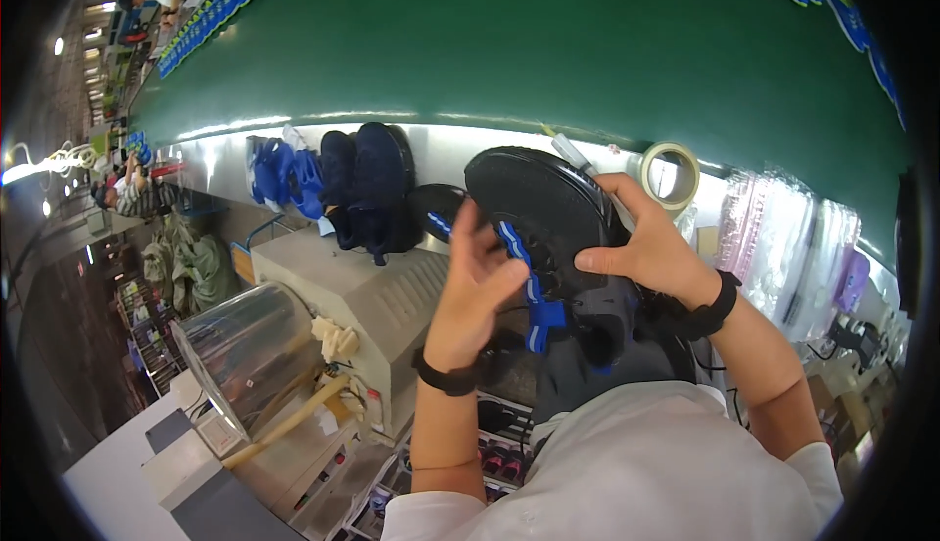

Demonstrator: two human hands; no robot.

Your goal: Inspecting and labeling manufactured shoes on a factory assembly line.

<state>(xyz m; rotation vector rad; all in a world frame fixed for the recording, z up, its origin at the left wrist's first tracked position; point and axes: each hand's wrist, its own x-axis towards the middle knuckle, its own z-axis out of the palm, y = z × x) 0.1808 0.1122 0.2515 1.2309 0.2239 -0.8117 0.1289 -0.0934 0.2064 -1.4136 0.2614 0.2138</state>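
A dark shoe with a black sole [539,203] and blue straps is held up in front of me, sole facing the camera. My right hand [651,242] grips its right side, thumb pressed on the upper. My left hand [475,282] touches the blue strap [529,291] on its left side, fingers curled around it. Both wrists wear black bands.
A green conveyor belt [539,42] curves across the top. Several dark and blue shoes [367,184] lie along its near edge, with a tape roll [671,174] and clear bags [783,237] at right. A beige machine [362,301] with a shiny metal duct [245,345] stands at left. Other people work far left.
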